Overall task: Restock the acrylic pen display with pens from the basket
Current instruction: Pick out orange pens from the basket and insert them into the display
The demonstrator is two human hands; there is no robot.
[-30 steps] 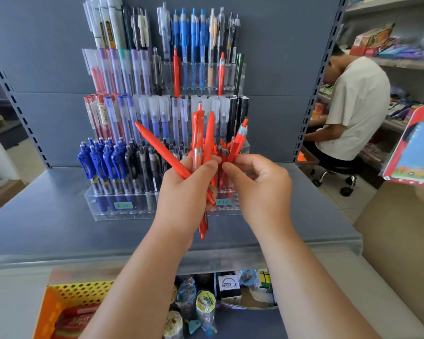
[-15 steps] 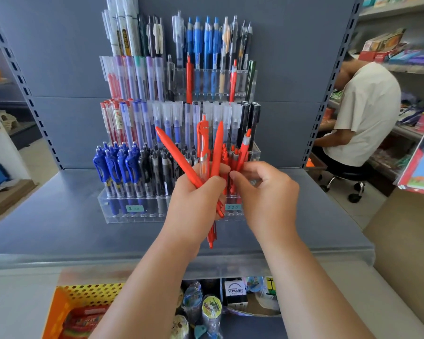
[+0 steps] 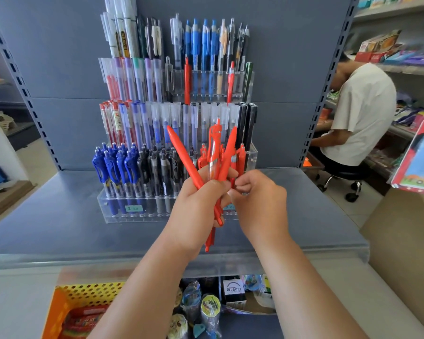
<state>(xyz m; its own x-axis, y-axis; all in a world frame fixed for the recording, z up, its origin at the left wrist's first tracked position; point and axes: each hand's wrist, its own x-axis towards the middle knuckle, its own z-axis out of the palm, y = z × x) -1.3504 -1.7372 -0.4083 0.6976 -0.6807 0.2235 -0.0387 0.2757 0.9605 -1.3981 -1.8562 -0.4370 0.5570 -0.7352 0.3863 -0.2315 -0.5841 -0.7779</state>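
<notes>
Directly before the acrylic pen display (image 3: 123, 212), left hand (image 3: 198, 204) grips fanned red pens (image 3: 182, 159); right hand (image 3: 261, 203) fingers (image 3: 240, 185) pinch one.

The fingers (image 3: 217, 185) of the left hand (image 3: 198, 204) are hiding the middles of the red plastic pens (image 3: 181, 152) in front of the clear acrylic tiered pen display (image 3: 123, 209). The curled fingers (image 3: 242, 189) of the right hand (image 3: 262, 204) are concealing whether they are pinching anything. Below the display, the picture's edge is cutting off the orange-and-yellow perforated plastic basket (image 3: 88, 292).
</notes>
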